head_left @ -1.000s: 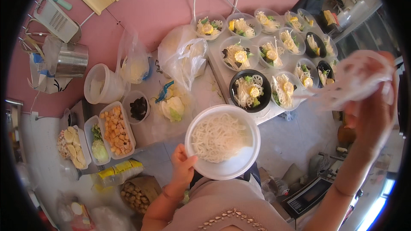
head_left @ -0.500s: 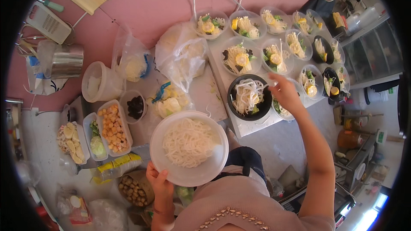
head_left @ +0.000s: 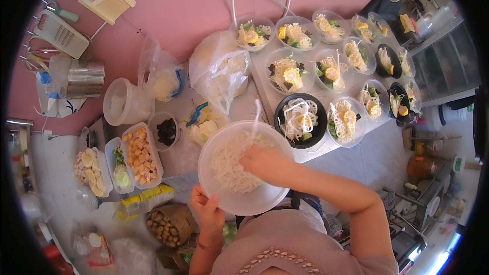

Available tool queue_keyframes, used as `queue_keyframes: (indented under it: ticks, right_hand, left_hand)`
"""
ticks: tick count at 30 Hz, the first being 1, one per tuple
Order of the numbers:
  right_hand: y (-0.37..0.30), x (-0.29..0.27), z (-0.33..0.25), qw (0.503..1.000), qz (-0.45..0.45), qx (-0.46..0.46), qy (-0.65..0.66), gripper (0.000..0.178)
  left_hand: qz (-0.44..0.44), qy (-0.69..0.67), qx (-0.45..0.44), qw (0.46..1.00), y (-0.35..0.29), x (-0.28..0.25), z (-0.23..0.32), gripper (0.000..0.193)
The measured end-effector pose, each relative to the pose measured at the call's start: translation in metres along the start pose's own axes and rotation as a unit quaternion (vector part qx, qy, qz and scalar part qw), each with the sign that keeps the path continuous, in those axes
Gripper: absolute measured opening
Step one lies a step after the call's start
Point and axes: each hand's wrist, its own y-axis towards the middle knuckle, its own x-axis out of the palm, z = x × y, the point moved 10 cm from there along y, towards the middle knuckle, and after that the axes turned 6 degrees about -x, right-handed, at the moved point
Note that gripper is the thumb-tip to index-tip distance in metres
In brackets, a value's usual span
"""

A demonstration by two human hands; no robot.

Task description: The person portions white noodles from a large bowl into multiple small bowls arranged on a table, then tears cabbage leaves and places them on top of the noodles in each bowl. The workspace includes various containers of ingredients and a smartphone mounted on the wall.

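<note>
My left hand grips the near-left rim of a large white bowl, its thumb over the edge. Thick white noodles lie in a heap inside. My right hand reaches into the bowl, its fingers closed in the noodles and their tips partly hidden. One pale strand sticks up at the bowl's far rim. Just right of it, a black bowl on the table corner contains white noodles over greens. A clear bowl of enoki mushrooms, corn and leaves stands beside the black one.
Several more filled bowls cover the table to the far right. Plastic bags sit against the pink wall. At left are a tub of orange cubes, a dark-food bowl and a white bucket; potatoes lie below.
My right hand has come left from beside the black bowl into the white bowl's noodles. The white bowl has shifted slightly right and up in view, with my left hand still on it.
</note>
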Motion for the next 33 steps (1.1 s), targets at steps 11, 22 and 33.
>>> queue_keyframes:
  ticks: [11, 22, 33]
  right_hand:
    - [-0.093, -0.18, 0.059, 0.83, 0.4, 0.11, 0.373, 0.012]
    - [-0.01, -0.223, 0.153, 0.949, 0.183, 0.052, -0.252, 0.06]
    - [0.154, -0.374, 0.152, 0.776, 0.136, -0.183, -0.588, 0.068]
  left_hand:
    - [0.008, 0.019, -0.007, 1.0, 0.01, -0.023, -0.008, 0.024]
    - [0.095, 0.018, 0.049, 0.994, -0.022, -0.067, 0.012, 0.026]
    - [0.253, -0.046, 0.125, 0.958, -0.072, -0.053, 0.012, 0.026]
